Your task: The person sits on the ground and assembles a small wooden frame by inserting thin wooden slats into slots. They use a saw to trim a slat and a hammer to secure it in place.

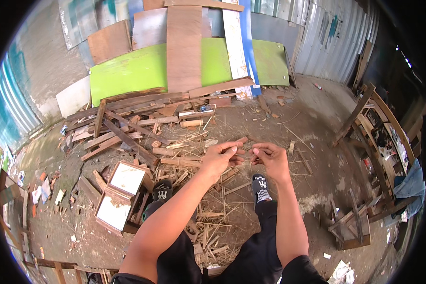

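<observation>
My left hand (218, 160) and my right hand (272, 162) are raised in front of me above the littered floor, a small gap between them. On each, the thumb presses against the forefinger in a pinch, and the other fingers curl loosely. Whatever they pinch, if anything, is too small to make out. A short brown piece of wood (243, 140) shows just beyond my left fingertips; I cannot tell whether it is touched or lies on the ground. Below the hands, wood splinters (213, 232) are strewn between my feet, in dark slippers.
Ahead lies a heap of timber offcuts (128, 123), before a leaning green board (128, 71) and a brown plank (183, 52). A small wooden box with white panels (127, 177) stands beside my left foot. Right are a wooden frame (352, 227) and a rack with a blue cloth (410, 184).
</observation>
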Demonstrator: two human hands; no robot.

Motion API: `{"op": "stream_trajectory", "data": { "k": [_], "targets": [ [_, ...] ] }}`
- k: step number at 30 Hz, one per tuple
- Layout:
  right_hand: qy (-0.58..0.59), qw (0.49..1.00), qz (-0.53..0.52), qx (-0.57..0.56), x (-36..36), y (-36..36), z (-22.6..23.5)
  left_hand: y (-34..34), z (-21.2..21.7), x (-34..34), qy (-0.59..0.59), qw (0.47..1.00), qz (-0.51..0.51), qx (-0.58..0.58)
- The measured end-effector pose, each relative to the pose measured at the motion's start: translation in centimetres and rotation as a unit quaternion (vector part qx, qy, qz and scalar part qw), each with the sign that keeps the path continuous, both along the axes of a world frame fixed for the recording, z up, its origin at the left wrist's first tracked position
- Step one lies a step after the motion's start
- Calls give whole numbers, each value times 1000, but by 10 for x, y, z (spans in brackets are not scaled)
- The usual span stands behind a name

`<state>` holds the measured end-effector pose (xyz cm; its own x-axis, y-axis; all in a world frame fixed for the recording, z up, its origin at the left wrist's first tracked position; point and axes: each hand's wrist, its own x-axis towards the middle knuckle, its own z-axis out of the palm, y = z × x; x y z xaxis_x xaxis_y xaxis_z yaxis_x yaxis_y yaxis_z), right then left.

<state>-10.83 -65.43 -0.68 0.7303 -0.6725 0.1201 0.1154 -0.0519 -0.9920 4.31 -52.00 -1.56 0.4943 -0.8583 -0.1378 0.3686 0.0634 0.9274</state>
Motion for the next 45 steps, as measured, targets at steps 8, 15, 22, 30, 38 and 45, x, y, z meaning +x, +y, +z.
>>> {"op": "stream_trajectory", "data": {
  "k": [8, 15, 22, 30, 38, 45],
  "targets": [
    [-19, 1000, 13, 6, 21, 17, 2, 13, -1, 0, 62, 997, 54, 0],
    [-27, 998, 48, 3, 43, 34, -13, 40, -6, -11, 98, 990, 91, -38],
    [-48, 990, 98, -88, 69, 87, -24, 96, -14, -33, 89, 972, 202, -77],
    [-114, 984, 88, -104, 62, 188, -17, 190, 15, -49, -10, 963, 266, -36],
    [-109, 989, 97, -25, 75, 195, -36, 323, 66, -10, -445, 789, 416, 81],
    [-43, 986, 154, -42, 110, 222, -46, 465, -10, 40, -274, 736, 560, 264]
  ]
}}
